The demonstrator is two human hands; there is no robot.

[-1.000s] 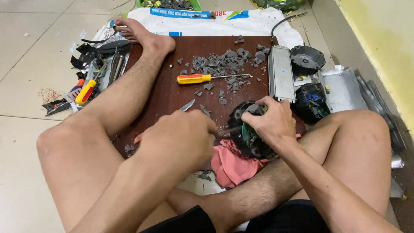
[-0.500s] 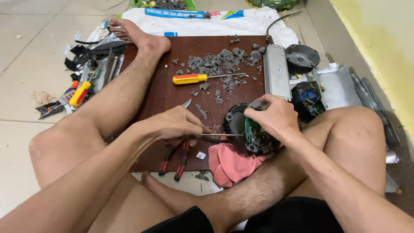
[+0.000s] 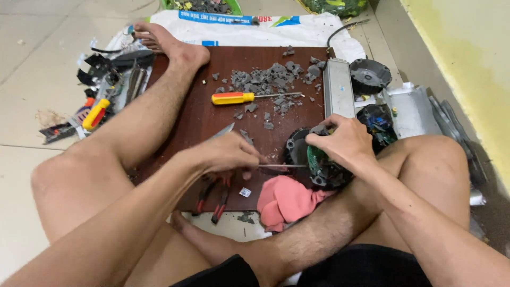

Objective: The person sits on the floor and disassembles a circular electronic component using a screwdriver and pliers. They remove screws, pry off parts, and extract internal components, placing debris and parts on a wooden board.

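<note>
Your left hand [image 3: 228, 154] grips a thin screwdriver [image 3: 281, 166], tip at round black motor unit [image 3: 313, 159]; right hand [image 3: 340, 142] clamps unit at board [image 3: 186, 127] rt edge.

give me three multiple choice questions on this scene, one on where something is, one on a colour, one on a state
1. Where does the spare screwdriver lie?
A. on the board
B. on the cloth
C. on the bare tiles

2. What colour is the cloth?
A. blue
B. pink
C. white

3. What is the right hand doing?
A. lying open on the floor
B. gripping the round part
C. holding the pliers

Answers:
1 A, it lies on the brown board beside the grey debris.
2 B, it is pink, under the round part.
3 B, its fingers wrap the part while the left hand holds a thin tool to it; the pliers lie untouched.
</note>
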